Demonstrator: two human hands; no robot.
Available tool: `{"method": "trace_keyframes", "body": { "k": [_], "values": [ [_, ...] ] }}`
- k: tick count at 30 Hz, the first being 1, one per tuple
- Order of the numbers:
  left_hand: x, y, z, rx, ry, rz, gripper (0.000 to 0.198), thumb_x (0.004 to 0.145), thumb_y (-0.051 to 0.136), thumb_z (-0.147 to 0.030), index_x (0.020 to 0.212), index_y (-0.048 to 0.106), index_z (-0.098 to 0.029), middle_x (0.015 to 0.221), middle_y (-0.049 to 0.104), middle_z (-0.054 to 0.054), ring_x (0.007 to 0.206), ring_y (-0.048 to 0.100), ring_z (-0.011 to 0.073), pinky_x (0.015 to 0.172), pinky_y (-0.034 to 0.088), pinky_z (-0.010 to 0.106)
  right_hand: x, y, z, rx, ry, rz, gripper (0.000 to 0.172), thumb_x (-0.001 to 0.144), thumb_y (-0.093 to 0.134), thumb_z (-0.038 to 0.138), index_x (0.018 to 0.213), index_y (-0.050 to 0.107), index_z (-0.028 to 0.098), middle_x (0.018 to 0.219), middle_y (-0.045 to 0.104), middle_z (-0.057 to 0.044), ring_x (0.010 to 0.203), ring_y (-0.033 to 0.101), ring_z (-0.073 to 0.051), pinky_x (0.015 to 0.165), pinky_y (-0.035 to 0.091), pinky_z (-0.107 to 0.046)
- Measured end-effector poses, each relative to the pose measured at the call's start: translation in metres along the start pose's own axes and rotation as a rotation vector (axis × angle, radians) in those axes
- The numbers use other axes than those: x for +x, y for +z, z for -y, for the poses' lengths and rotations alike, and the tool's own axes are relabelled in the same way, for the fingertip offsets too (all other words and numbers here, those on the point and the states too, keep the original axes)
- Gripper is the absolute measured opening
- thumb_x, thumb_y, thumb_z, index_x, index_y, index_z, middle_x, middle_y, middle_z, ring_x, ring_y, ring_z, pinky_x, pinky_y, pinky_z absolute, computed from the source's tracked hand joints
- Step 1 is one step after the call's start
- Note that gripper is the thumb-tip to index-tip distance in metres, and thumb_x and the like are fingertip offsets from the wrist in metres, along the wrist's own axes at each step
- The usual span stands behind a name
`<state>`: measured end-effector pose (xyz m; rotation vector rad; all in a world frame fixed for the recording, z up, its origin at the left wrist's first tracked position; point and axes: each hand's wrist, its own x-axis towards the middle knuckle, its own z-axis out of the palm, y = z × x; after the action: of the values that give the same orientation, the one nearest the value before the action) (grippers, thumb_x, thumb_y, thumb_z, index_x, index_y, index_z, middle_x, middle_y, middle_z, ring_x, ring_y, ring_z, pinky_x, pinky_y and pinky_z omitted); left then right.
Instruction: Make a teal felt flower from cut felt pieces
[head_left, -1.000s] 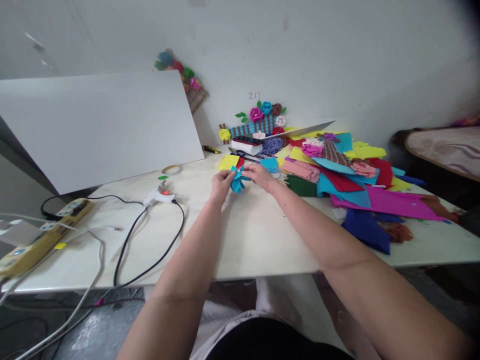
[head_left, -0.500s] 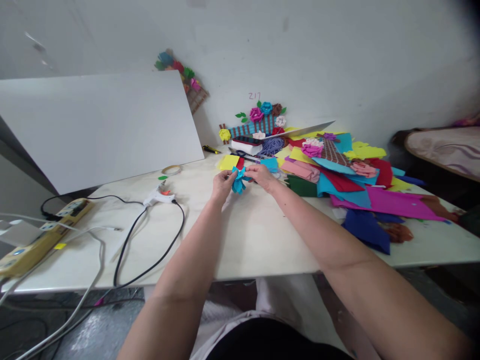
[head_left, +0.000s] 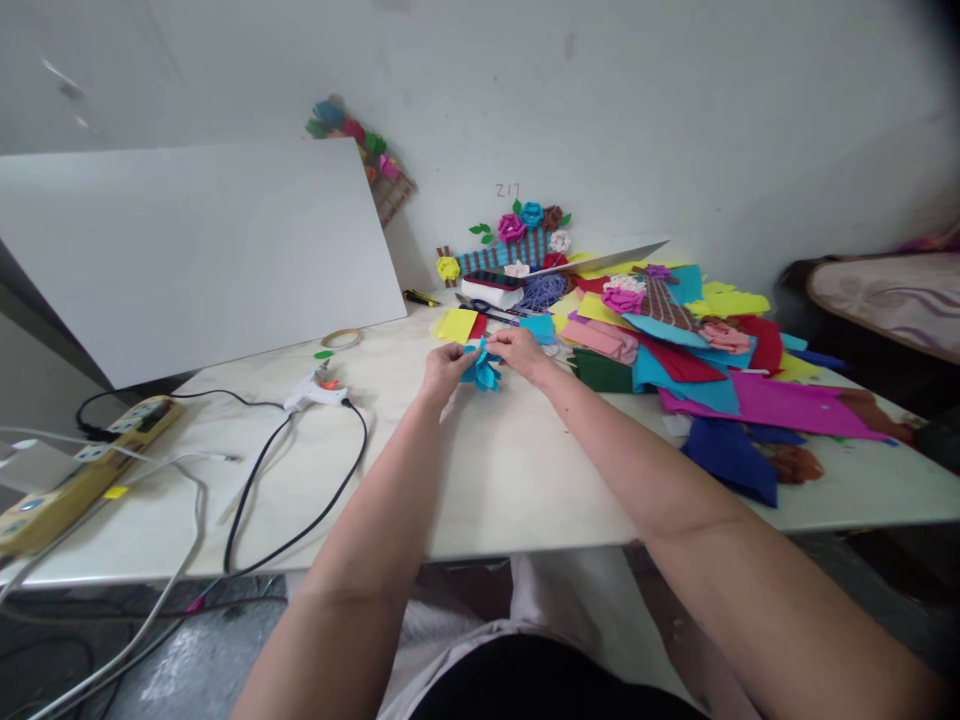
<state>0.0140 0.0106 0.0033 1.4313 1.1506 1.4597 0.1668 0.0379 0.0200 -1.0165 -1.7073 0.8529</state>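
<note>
Both my hands meet over the middle of the white table, pinching a small blue felt flower between them. My left hand grips its left side with closed fingers. My right hand holds the top right of it, fingers curled. The flower's cut petals hang down just above the table top.
A heap of coloured felt sheets covers the right of the table. A white glue gun with a black cord lies at the left, a yellow power strip beyond it. A large white board leans on the wall. Scissors and a tape ring lie behind my hands.
The blue felt flower has turned a little in my fingers and sits slightly further right. My hands stay in nearly the same spot.
</note>
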Motion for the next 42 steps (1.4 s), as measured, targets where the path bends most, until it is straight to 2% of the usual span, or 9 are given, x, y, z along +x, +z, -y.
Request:
{"method": "trace_keyframes", "body": {
  "k": [6,15,24,27,30,32,35,37,42],
  "values": [
    [0.002,0.002,0.002,0.011,0.049,-0.078,0.031,0.057,0.075,-0.038,0.054,0.057,-0.014,0.046,0.045,-0.004,0.045,0.038,0.0057,0.045,0.031,0.02,0.002,0.001,-0.001,-0.03,-0.011,-0.015,0.014,0.061,0.056,0.028,0.055,0.059,0.015,0.055,0.052,0.002,0.057,0.048,-0.011,0.055,0.039,-0.023],
    [0.002,0.002,-0.001,-0.089,-0.079,-0.075,0.029,0.057,0.075,-0.034,0.054,0.054,-0.014,0.044,0.048,-0.004,0.041,0.043,0.0068,0.044,0.036,0.02,0.002,0.004,-0.004,-0.08,-0.054,-0.029,0.015,0.062,0.054,0.028,0.055,0.057,0.016,0.055,0.053,0.002,0.057,0.048,-0.011,0.056,0.041,-0.023],
    [0.0,0.001,0.001,-0.176,-0.095,0.018,0.035,0.054,0.076,-0.041,0.06,0.053,-0.014,0.05,0.052,-0.003,0.044,0.045,0.0063,0.047,0.038,0.02,-0.004,0.006,0.008,0.074,0.034,-0.028,0.012,0.061,0.056,0.027,0.056,0.055,0.016,0.056,0.054,0.003,0.055,0.049,-0.01,0.053,0.044,-0.022],
    [-0.002,0.0,0.0,-0.188,-0.114,0.042,0.038,0.055,0.075,-0.042,0.075,0.059,-0.014,0.054,0.055,-0.003,0.045,0.046,0.0072,0.048,0.037,0.021,-0.003,0.006,0.007,0.067,0.033,-0.035,0.012,0.062,0.057,0.027,0.056,0.056,0.016,0.056,0.054,0.003,0.055,0.05,-0.01,0.053,0.044,-0.022],
    [-0.001,-0.002,-0.002,-0.202,-0.06,-0.007,0.048,0.06,0.071,-0.036,0.103,0.059,-0.019,0.061,0.058,-0.004,0.05,0.049,0.0082,0.05,0.037,0.02,-0.002,0.006,0.003,0.029,0.004,-0.048,0.012,0.063,0.057,0.027,0.058,0.057,0.016,0.057,0.056,0.002,0.057,0.051,-0.01,0.054,0.043,-0.021],
    [0.0,-0.004,-0.004,-0.201,-0.035,-0.038,0.047,0.063,0.066,-0.033,0.108,0.059,-0.021,0.068,0.062,-0.002,0.057,0.053,0.0097,0.053,0.038,0.02,-0.001,0.005,0.001,-0.005,-0.013,-0.062,0.012,0.063,0.057,0.027,0.06,0.058,0.016,0.058,0.056,0.002,0.058,0.052,-0.011,0.055,0.043,-0.022],
    [0.001,-0.006,-0.007,-0.185,-0.022,-0.051,0.032,0.066,0.063,-0.033,0.095,0.063,-0.019,0.08,0.066,0.002,0.07,0.058,0.0129,0.057,0.041,0.021,0.0,0.004,-0.001,-0.044,-0.013,-0.088,0.014,0.064,0.055,0.028,0.06,0.059,0.016,0.059,0.057,0.001,0.059,0.052,-0.011,0.056,0.042,-0.023],
    [0.001,-0.006,-0.008,-0.154,-0.003,-0.059,0.027,0.066,0.064,-0.037,0.083,0.064,-0.017,0.077,0.065,0.003,0.07,0.058,0.0131,0.059,0.042,0.021,0.0,0.003,-0.002,-0.06,-0.007,-0.106,0.014,0.065,0.055,0.029,0.059,0.059,0.016,0.058,0.056,0.001,0.058,0.051,-0.011,0.056,0.042,-0.023],
    [-0.003,-0.001,-0.009,-0.107,0.046,-0.001,0.036,0.061,0.072,-0.046,0.073,0.062,-0.014,0.064,0.06,0.001,0.06,0.053,0.0094,0.058,0.041,0.021,0.003,0.003,-0.005,-0.079,0.012,-0.145,0.016,0.065,0.053,0.03,0.058,0.058,0.017,0.057,0.055,0.001,0.056,0.05,-0.011,0.055,0.041,-0.024]
  ]
}}
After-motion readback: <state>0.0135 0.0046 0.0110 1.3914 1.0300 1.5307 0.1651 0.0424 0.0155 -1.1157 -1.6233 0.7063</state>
